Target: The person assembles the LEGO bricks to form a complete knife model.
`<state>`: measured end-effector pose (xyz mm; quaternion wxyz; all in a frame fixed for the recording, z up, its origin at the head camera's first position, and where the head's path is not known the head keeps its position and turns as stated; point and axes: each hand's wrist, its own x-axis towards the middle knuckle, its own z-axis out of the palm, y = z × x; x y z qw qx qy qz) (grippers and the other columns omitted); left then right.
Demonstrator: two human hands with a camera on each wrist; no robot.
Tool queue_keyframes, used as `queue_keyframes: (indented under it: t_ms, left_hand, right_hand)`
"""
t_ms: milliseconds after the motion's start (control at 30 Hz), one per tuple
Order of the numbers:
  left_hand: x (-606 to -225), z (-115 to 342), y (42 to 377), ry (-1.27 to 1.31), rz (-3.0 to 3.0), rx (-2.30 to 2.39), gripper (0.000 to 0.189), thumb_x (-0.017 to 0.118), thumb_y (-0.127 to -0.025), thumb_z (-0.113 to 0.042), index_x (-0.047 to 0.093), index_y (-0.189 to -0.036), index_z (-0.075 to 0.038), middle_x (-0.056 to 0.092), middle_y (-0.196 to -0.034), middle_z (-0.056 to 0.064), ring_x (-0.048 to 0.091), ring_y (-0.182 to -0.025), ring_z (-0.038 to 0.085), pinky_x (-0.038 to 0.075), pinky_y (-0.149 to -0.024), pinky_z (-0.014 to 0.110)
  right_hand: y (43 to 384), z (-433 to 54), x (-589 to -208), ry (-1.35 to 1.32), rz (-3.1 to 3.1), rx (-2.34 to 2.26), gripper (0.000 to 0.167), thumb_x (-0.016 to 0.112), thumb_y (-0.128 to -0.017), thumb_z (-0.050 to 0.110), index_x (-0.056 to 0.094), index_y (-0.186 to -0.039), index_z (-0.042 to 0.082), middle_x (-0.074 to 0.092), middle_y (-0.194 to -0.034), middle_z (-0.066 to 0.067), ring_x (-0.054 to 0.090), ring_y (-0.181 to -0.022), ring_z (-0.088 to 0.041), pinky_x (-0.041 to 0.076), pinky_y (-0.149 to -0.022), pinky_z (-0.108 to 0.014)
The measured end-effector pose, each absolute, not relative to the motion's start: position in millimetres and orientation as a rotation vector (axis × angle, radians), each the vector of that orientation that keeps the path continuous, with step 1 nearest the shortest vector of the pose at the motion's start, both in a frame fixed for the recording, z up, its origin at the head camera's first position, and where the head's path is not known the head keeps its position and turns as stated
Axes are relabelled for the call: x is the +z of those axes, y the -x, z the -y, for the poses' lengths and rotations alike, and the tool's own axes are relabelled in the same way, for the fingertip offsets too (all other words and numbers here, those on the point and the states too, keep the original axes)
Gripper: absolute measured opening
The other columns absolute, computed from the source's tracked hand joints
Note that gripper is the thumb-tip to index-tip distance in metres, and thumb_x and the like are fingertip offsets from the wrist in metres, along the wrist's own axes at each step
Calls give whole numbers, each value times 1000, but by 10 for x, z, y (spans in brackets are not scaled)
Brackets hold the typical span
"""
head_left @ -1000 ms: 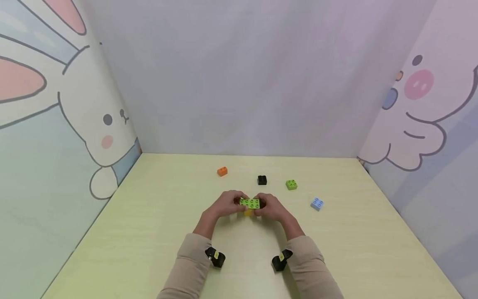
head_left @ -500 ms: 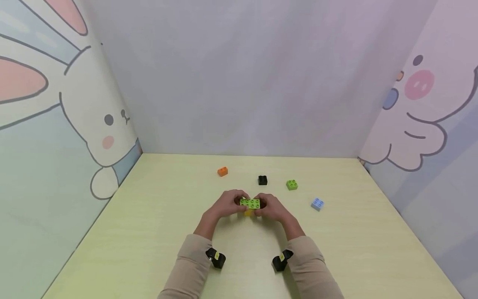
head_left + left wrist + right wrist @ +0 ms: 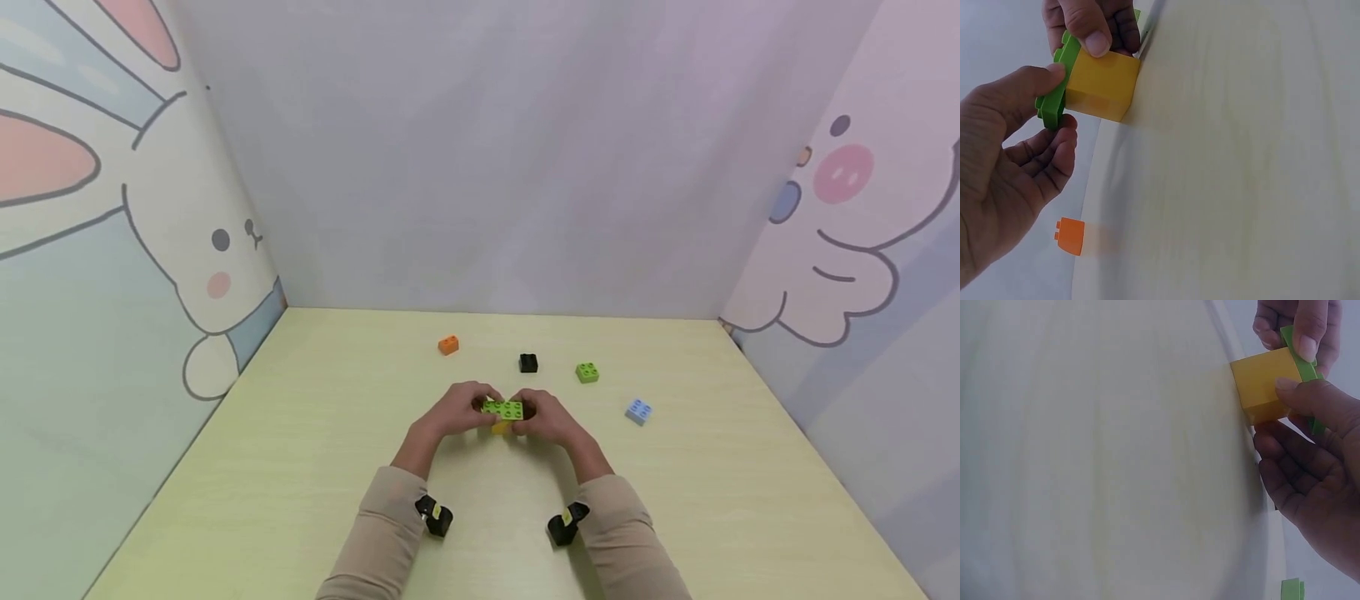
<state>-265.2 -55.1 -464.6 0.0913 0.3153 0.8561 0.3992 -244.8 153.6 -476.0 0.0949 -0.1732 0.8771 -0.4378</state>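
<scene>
A lime-green toy building brick (image 3: 502, 409), thin and studded on top, sits over a yellow block (image 3: 1102, 84) at the table's middle. My left hand (image 3: 459, 408) pinches the green brick at its left end, thumb on the near side. From the other side, my right hand (image 3: 547, 415) grips the yellow block, and its thumb lies on the block's face in the right wrist view. The yellow block stands at the tabletop in both wrist views. Fingers hide the far sides of both pieces.
Beyond the hands, an orange brick (image 3: 448, 345), a black brick (image 3: 528, 363) and a small green brick (image 3: 587, 372) lie on the pale table (image 3: 315, 417). A light blue brick (image 3: 639, 412) lies to the right. A grey cloth wall (image 3: 480, 167) closes off the back.
</scene>
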Motion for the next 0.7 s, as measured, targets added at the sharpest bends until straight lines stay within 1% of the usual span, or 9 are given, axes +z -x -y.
queue_keyframes:
  t_ms: [167,433,700]
  left_hand:
    - [-4645,556,2652,-902,-2543,1176,26,72,-81,-15,66,-106,-13,56,-81,-4,50,-72,12,42,-63,28]
    - [-4616,536,2615,-834,-2525,1192,26,72,-81,-13,66,-106,-13,57,-82,-1,51,-73,14,42,-63,29]
    - [-4729,523,2578,-750,-2518,1363,23,73,-80,-13,66,-102,-13,59,-85,-3,52,-73,15,44,-64,29]
  right_hand:
    - [2434,-1525,-4751,494,-2595,-1302,24,72,-78,3,62,-99,6,59,-84,-1,52,-76,-17,43,-67,-32]
    - [2425,-1534,-4745,494,-2582,-1315,24,72,-77,2,62,-98,5,59,-84,-1,52,-75,-18,44,-66,-32]
    - [2436,-1547,-4750,500,-2586,-1319,23,72,-77,1,62,-98,5,60,-85,-1,52,-75,-17,44,-67,-33]
